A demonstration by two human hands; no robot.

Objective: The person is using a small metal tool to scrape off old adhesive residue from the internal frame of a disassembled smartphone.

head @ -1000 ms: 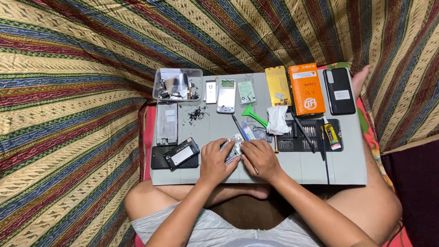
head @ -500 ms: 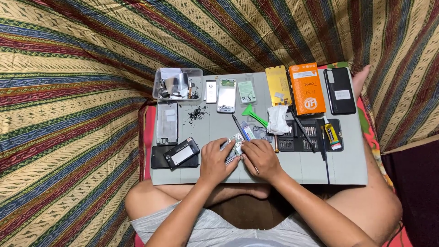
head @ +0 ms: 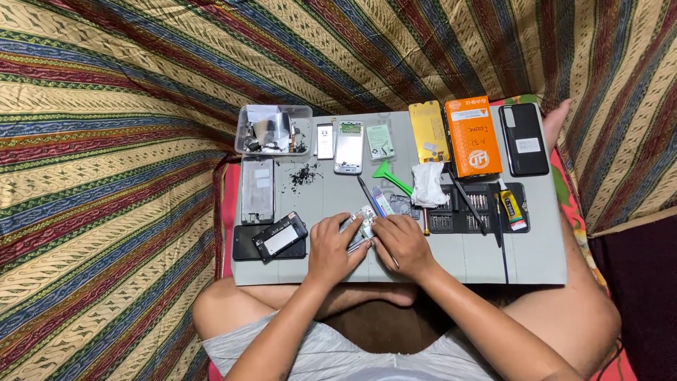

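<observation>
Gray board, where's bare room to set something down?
On the gray board, the near right corner, right of the right hand and below the bit set, is bare. The far edge and the middle around the left hand are crowded.

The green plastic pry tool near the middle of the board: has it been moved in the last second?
No. The green pry tool lies where it did, just left of the white tissue.

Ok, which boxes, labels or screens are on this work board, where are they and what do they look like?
Orange box: far edge, right of middle, upright rectangle, white markings.
Yellow packet: left of it, rounded rectangle.
Black phone back: far right, white label.
Glue tube: on black tool tray, yellow and black.
Silver phone frame: far middle.
</observation>
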